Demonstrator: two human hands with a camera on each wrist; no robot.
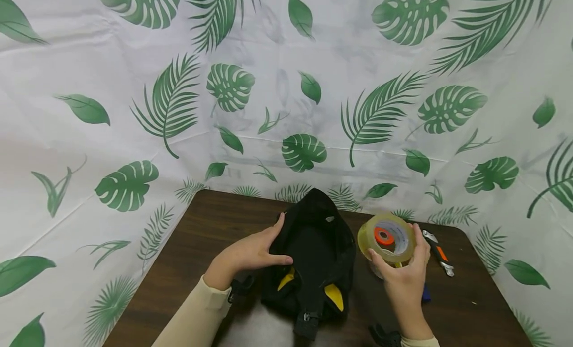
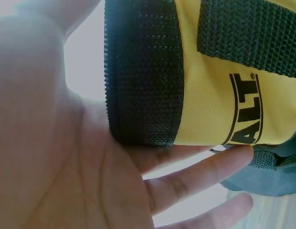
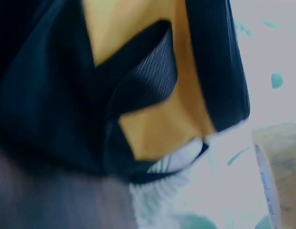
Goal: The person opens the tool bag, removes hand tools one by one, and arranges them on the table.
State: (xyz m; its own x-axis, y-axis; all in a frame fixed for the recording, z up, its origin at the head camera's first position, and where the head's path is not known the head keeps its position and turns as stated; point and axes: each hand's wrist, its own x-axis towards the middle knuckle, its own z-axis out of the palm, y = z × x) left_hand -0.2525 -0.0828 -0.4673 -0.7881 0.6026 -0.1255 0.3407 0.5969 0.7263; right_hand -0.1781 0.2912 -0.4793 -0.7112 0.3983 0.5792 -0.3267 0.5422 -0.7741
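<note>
My left hand [image 1: 246,255] grips the side wall of a black and yellow tool pouch [image 1: 309,257], thumb over the rim. In the left wrist view, fingers [image 2: 200,183] lie along the outside of its yellow wall, under the printed letters "ALT". The pouch stands with its dark mouth facing up. To the right of it, my right hand [image 1: 405,275] holds up a roll of clear packing tape [image 1: 366,237] between thumb and fingers. A small orange ring [image 1: 383,235] shows through the roll's core. At the right wrist view's edge, part of the tape roll [image 3: 284,171] appears beside the pouch [image 3: 162,129].
A utility knife [image 1: 439,253] with an orange and black handle lies on the dark wooden table [image 1: 188,252] at the right. Partly behind my right hand is a blue object [image 1: 426,293]. A white cloth with green leaves [image 1: 277,113] hangs behind the table.
</note>
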